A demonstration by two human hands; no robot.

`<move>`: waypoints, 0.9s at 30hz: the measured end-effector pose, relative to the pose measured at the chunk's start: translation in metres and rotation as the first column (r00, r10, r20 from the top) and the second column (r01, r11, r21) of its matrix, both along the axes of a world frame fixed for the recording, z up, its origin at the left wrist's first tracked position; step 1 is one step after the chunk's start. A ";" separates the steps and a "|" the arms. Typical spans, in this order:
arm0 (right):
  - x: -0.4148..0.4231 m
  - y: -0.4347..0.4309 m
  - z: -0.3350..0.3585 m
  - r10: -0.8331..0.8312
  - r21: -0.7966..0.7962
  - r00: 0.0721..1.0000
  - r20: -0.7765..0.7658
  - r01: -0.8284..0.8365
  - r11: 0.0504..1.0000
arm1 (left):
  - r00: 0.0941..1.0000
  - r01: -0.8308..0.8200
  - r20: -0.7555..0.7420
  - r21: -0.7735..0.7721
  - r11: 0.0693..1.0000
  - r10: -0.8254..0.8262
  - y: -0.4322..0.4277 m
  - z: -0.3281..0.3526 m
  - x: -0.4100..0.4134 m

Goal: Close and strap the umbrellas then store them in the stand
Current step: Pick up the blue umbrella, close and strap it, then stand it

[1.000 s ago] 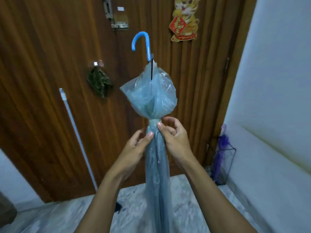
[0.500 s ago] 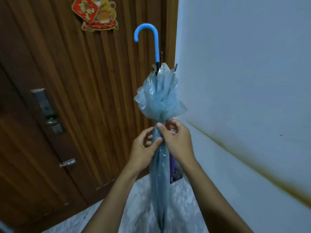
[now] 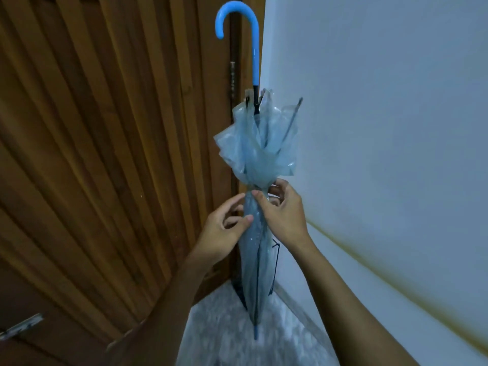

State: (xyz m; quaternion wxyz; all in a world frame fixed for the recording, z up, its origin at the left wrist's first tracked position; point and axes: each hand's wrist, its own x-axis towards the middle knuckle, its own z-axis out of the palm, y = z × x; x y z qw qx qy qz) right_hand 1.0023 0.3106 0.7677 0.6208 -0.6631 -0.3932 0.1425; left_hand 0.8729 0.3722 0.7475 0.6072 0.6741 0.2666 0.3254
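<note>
Both grips work at the waist of a folded translucent pale-blue plastic umbrella [image 3: 257, 233], held upright with its tip down. Right hand [image 3: 284, 216]: fingers curled round the gathered canopy just under the flared top, thumb laid across the front, pinching the bundle. Left hand [image 3: 224, 229]: thumb and forefinger pressed on the left side of the same bundle a little lower, other fingers half bent; whether it grasps the strap or only the plastic cannot be told.

Above the hands the canopy bunches out in loose crumpled folds, with one dark rib end sticking out to the right. Bright blue curved hook handle [image 3: 253, 40] stands at the top, hook turned left, joined to a short black shaft that disappears into the folds.

Below the hands the canopy hangs narrow and smooth, tapering to a small blue tip [image 3: 255, 332] just above or touching the pale speckled stone floor [image 3: 227, 339]; contact unclear.

Behind the lower canopy, dark wire bars of a stand [image 3: 276, 256] show in the corner, mostly hidden.

Ribbed brown wooden door [image 3: 105, 154] fills the left. Pale blue-white wall [image 3: 383, 128] on the right, with a yellowish-brown stain line crossing it diagonally.
</note>
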 end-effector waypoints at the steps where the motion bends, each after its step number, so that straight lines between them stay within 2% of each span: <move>1: 0.009 0.018 0.001 -0.006 0.004 1.000 0.010 0.006 1.000 | 1.000 0.014 0.000 -0.005 1.000 -0.014 0.022 0.001 0.011; 9: 0.092 0.136 -0.001 -0.062 0.051 0.997 -0.041 0.064 0.997 | 0.991 0.102 -0.087 -0.030 0.994 -0.104 0.159 0.007 0.107; 12: 0.121 0.172 -0.025 -0.047 0.015 0.998 -0.041 0.048 0.999 | 0.980 0.121 -0.156 -0.003 0.993 -0.120 0.188 0.005 0.131; 15: 0.146 0.206 -0.064 -0.015 -0.051 1.000 -0.011 0.015 0.999 | 0.982 0.100 -0.158 -0.041 0.994 -0.105 0.211 -0.007 0.156; 18: 0.172 0.240 -0.123 -0.004 -0.144 0.997 0.076 0.015 0.989 | 0.994 0.027 -0.103 -0.114 0.993 -0.039 0.233 -0.049 0.183; 23: 0.204 0.273 -0.251 -0.025 -0.252 0.997 0.075 0.044 0.967 | 0.989 -0.150 -0.045 -0.168 0.974 0.144 0.268 -0.176 0.219; 27: 0.215 0.278 -0.338 0.012 -0.388 0.989 -0.150 -0.070 0.919 | 0.970 -0.238 -0.081 -0.164 0.957 0.228 0.276 -0.264 0.233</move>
